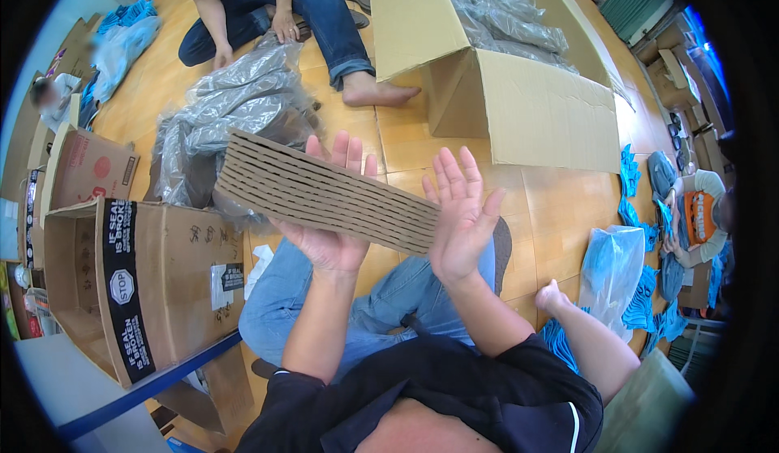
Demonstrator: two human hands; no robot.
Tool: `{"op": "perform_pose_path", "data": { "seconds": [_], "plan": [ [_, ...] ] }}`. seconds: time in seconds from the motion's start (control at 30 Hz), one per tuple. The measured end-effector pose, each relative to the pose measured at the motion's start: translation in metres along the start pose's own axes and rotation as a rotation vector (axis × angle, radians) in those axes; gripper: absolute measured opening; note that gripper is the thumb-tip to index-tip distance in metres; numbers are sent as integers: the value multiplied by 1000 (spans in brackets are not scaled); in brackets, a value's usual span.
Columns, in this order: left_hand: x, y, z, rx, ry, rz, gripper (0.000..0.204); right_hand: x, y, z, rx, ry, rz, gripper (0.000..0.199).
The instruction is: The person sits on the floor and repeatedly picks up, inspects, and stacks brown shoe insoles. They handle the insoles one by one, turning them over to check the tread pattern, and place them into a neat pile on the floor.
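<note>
A stack of brown cardboard strips (324,193) with wavy dark gaps between its layers lies slantwise before my chest. My left hand (331,246) holds it from beneath, palm up, with fingertips showing beyond the far edge; its thumb is hidden. My right hand (459,213) is open, fingers stretched upward, its palm edge against the right end of the stack. Beyond the left end is a pile of grey items in clear plastic bags (243,100). Another person's hand (285,28) rests at the top of that pile.
A large open carton (548,112) full of bagged grey items stands ahead right. At my left is an open brown box (178,266) with black tape. Blue items in a plastic bag (613,270) lie right. Another person's bare foot (377,89) is ahead; a seated person (699,217) is far right.
</note>
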State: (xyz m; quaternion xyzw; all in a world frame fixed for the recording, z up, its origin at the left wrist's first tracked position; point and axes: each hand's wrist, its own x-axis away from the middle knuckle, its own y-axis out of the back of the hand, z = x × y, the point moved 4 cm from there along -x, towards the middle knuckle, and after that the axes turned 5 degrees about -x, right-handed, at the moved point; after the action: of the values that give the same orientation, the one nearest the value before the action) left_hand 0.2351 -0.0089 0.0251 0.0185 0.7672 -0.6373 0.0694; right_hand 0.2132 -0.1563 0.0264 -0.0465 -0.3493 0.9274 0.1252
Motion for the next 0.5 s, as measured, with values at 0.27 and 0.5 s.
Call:
{"op": "perform_pose_path", "data": {
  "seconds": [0.27,0.5],
  "plan": [
    [61,23,-4,-113,114,-47,96,31,4,31,368,200,135,78],
    [121,35,-30,-1066,-110,-20,105,73,-29,31,811,187,729,99]
  ]
}}
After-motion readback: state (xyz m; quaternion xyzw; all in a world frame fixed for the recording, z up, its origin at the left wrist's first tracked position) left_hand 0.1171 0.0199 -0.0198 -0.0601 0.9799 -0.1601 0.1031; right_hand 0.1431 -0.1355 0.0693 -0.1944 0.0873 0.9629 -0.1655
